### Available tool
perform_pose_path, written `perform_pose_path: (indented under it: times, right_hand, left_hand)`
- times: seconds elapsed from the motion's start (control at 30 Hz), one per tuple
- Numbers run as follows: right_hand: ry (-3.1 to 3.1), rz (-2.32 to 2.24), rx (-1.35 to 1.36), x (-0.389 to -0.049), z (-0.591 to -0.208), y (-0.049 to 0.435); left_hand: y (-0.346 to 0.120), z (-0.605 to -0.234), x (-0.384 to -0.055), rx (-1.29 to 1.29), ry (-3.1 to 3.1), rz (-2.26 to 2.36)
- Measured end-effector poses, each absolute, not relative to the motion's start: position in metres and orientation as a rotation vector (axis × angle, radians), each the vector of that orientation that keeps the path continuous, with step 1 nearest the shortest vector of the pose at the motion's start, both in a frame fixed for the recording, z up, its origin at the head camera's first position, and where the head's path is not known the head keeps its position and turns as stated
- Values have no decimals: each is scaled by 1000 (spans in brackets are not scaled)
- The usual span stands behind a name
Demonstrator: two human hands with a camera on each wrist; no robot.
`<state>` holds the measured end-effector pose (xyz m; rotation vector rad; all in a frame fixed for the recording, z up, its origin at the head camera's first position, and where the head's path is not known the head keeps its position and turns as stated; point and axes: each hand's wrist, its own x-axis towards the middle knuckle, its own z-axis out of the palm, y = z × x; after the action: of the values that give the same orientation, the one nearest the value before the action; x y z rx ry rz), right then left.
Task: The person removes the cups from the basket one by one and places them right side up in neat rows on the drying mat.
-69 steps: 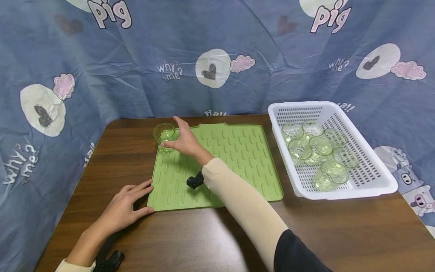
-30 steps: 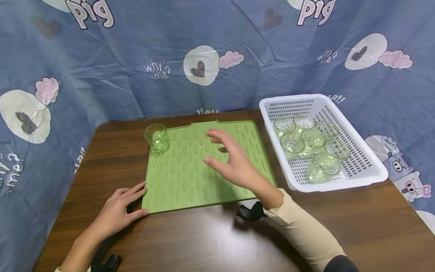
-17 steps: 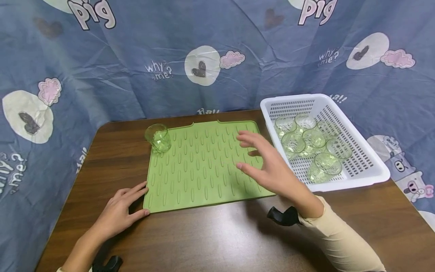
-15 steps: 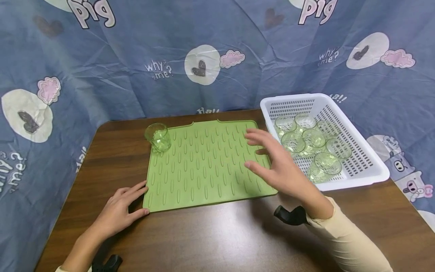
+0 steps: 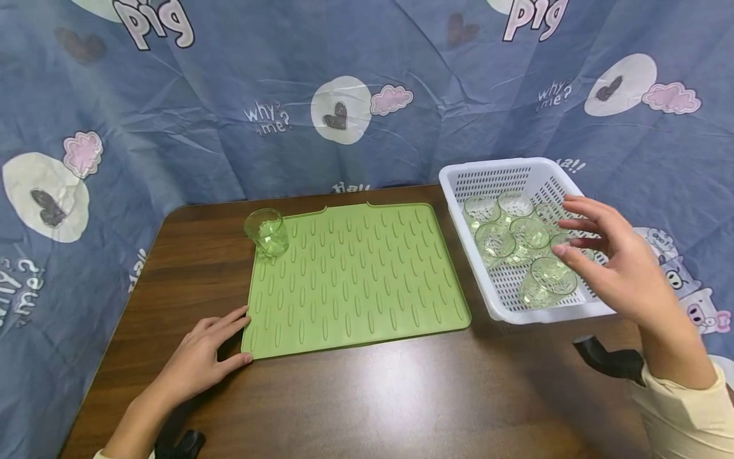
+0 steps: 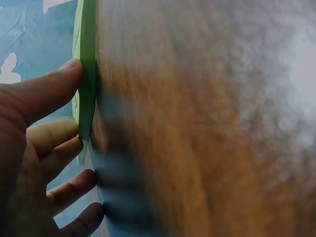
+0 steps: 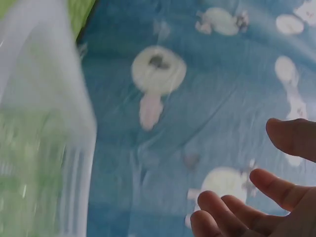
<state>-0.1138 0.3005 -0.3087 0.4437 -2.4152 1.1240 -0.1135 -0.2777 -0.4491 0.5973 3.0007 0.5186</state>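
Observation:
My left hand [image 5: 201, 357] rests at the near left corner of a green ribbed drying mat [image 5: 355, 280], thumb and fingertips touching its edge. The left wrist view shows the thumb [image 6: 54, 89] against the mat's side and the other fingertips on the table. My right hand [image 5: 625, 261] hovers over the right side of a white plastic basket [image 5: 499, 312], fingers spread in a loose curve and holding nothing. Several clear green drinking glasses [image 5: 555, 277] stand in the basket, some partly hidden behind that hand. One more glass [image 5: 268, 233] stands upright on the mat's far left corner.
The mat and basket sit side by side on a brown wooden table [image 5: 367, 395]. A blue printed cloth [image 5: 229, 127] hangs behind the table's far edge. A black wrist mount [image 5: 610, 360] juts below my right hand.
My right hand let go of the glass at the mat's far left corner, then moved right across the mat to above the basket. My left hand stayed at the mat's corner.

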Motion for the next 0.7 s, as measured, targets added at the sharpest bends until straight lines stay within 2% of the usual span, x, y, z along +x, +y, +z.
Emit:
perform_pose_path:
  times: [0.27,0.7]
  right_hand:
    - [-2572,1084,197,-114,-322,344]
    - [-2589,1066,122,-118,-373,355]
  left_hand:
    - [-276,-453,-116,638,3037,528]
    - [-277,-455,-117,654,3054,540]
